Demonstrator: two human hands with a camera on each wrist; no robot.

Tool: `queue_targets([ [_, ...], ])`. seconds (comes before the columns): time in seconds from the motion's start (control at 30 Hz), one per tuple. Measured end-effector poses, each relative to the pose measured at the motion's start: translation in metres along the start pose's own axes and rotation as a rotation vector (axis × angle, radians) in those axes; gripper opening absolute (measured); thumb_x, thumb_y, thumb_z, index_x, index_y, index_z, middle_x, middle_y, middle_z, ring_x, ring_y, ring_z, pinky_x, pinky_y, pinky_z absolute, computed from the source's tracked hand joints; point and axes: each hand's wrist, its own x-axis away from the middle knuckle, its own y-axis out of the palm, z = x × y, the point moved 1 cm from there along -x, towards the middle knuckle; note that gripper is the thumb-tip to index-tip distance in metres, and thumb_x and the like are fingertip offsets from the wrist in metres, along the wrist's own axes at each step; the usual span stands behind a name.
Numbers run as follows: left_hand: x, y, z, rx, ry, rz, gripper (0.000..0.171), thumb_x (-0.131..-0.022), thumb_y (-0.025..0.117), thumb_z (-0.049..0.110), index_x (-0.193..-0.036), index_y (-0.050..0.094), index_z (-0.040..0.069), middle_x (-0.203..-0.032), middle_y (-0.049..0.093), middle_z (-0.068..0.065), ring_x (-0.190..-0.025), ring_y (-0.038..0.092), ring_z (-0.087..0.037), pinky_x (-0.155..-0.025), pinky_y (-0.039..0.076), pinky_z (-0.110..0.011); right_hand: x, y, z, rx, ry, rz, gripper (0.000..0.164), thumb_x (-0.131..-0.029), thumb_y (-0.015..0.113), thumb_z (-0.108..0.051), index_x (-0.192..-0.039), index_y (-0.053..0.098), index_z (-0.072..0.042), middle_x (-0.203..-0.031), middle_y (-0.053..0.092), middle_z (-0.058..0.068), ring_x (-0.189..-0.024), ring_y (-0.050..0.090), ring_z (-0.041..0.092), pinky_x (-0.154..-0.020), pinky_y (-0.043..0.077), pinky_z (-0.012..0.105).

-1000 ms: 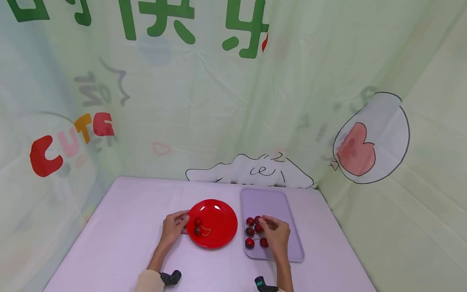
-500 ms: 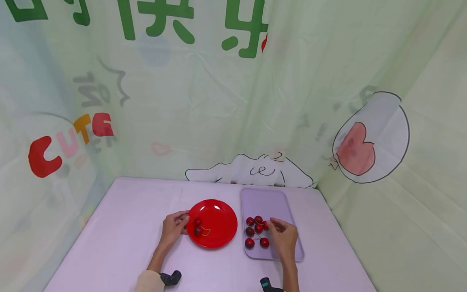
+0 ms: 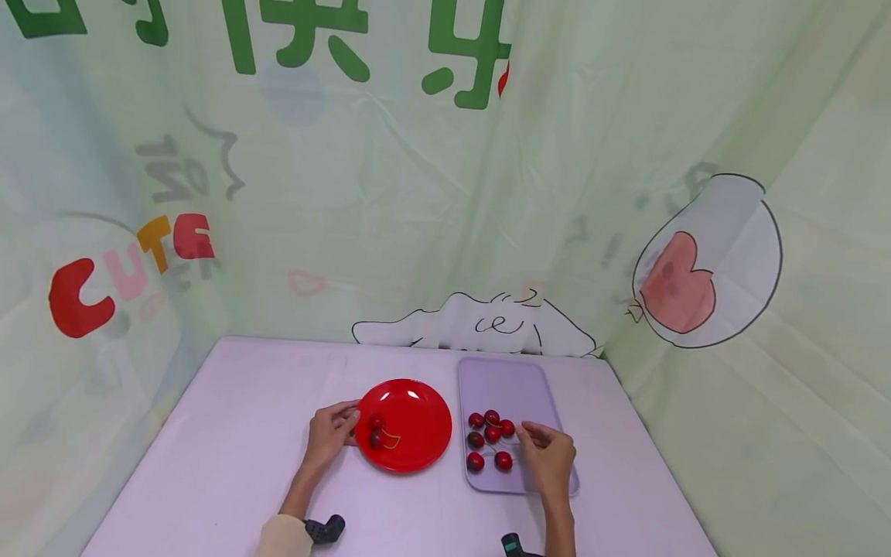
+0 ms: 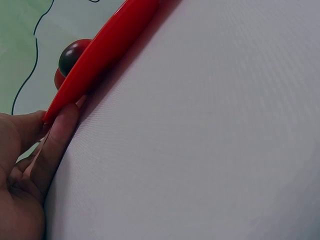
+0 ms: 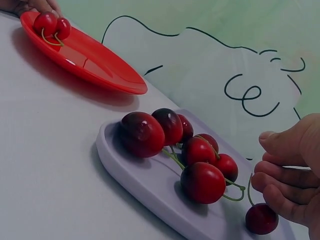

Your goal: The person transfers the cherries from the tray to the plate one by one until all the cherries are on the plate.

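**Red plate pinched on the left, cherry tray under loose fingers on the right**

We see the left hand (image 3: 330, 435) clamped on the near-left rim of the red plate (image 3: 421, 433), thumb above and a finger beneath. The right hand (image 3: 550, 458) reaches over the lilac tray (image 3: 503, 383); its thumb stands apart from its loosely bent fingers, with nothing pinched between them. Just below those fingers, the right wrist view shows us a dark cherry (image 5: 261, 218) with its stem upright; we cannot tell whether a finger touches it.

Inside the plate, two joined cherries (image 5: 46, 22) sit near the held side, their green stems (image 3: 393, 442) meeting in a loop, while the rest of the plate is bare. From the head view we count seven cherries (image 3: 492, 435) in the tray's near half; the far half is bare.

The tray lies right of the plate, just apart from it, on a pale table (image 3: 418, 518) backed by a printed curtain (image 3: 348, 193).
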Motion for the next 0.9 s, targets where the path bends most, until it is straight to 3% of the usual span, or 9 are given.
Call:
queue_targets([
  [0.23, -0.0005, -0.0016, 0.0024, -0.012, 0.0, 0.004, 0.031, -0.106, 0.069, 0.003, -0.136, 0.073, -0.002, -0.111, 0.078, -0.022, -0.078, 0.077, -0.017, -0.064, 0.063, -0.018, 0.0003, 0.0001, 0.0025, 0.077, -0.01, -0.007, 0.02, -0.096, 0.083, -0.008, -0.109, 0.082, 0.008, -0.101, 0.082, 0.025, -0.077, 0.078, 0.019, -0.067, 0.053, 0.006],
  [0.63, 0.0031, -0.0026, 0.0051, 0.001, 0.008, -0.005, 0.031, -0.105, 0.069, 0.002, -0.135, 0.073, -0.004, -0.11, 0.078, -0.024, -0.078, 0.077, -0.021, -0.063, 0.062, -0.018, 0.0042, -0.0017, -0.0048, 0.231, -0.029, -0.036, 0.018, -0.095, 0.082, -0.006, -0.104, 0.082, 0.01, -0.092, 0.082, 0.023, -0.074, 0.075, 0.023, -0.063, 0.054, 0.02],
  [0.9, 0.0023, -0.001, 0.0032, 0.001, 0.02, -0.001, 0.03, -0.106, 0.068, 0.003, -0.135, 0.073, -0.004, -0.108, 0.077, -0.024, -0.073, 0.075, -0.014, -0.062, 0.063, -0.019, 0.0059, -0.0007, -0.0013, 0.288, -0.048, -0.054, 0.017, -0.095, 0.082, -0.006, -0.103, 0.082, 0.009, -0.088, 0.081, 0.022, -0.074, 0.073, 0.024, -0.064, 0.055, 0.024],
])
